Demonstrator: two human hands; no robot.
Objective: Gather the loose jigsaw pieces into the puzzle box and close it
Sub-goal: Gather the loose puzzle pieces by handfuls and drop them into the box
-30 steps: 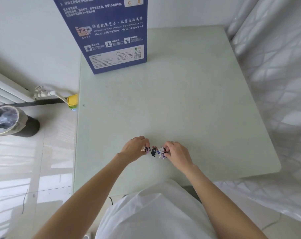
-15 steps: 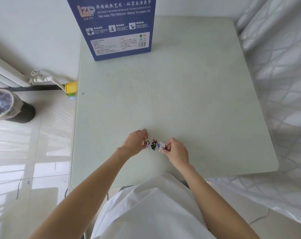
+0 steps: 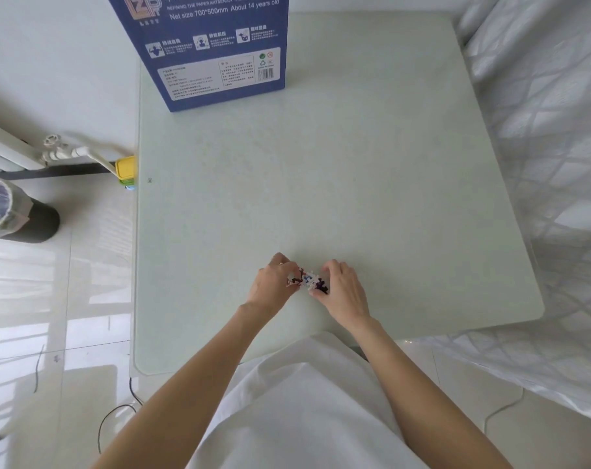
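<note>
A small cluster of loose jigsaw pieces [image 3: 308, 280], white, dark and purple, lies on the pale green table [image 3: 355, 184] near its front edge. My left hand [image 3: 274, 282] curls its fingers round the left side of the cluster. My right hand [image 3: 341, 287] cups the right side, fingers bent over the pieces. Part of the cluster is hidden under both hands. The blue puzzle box [image 3: 209, 49] stands upright at the table's far left; its top is out of frame.
A quilted white bed cover [image 3: 551, 164] runs along the table's right side. On the floor at left stand a bin with a plastic liner [image 3: 3, 208], a radiator pipe with valve [image 3: 61, 152] and a yellow block [image 3: 125, 169] by the table edge.
Both hands have closed in on the pieces, bunching them tighter between the fingers. The camera has tilted, so the box sits higher in view.
</note>
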